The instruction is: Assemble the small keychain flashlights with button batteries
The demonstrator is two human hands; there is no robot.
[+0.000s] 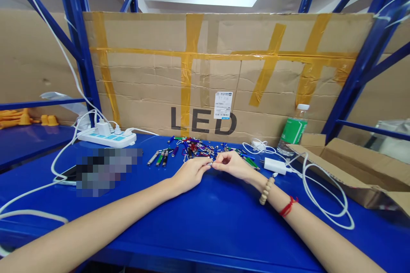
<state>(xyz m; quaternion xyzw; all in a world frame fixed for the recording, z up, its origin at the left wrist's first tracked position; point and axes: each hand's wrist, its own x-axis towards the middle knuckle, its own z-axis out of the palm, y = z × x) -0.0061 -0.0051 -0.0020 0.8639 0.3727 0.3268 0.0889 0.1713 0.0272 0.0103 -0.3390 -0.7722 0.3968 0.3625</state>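
Head view: the blue bench (205, 222) is carrying everything. Towards its back, a colourful pile (195, 149) of loose small parts is spreading out, so plenty is seemingly remaining. Left of that, a few slim pieces (160, 158) are lying side by side, perhaps forming the finished share. Before the pile, my left fingers (205, 161) and right fingers (219, 166) are pinching a tiny pale piece (210, 163) between them, apparently being midway through this one.

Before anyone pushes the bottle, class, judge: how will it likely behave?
The bottle would probably tip if pushed high, being tall and narrow. Laid down, it might roll, since its body looks round. Its clear, plastic-looking wall may dent when squeezed.
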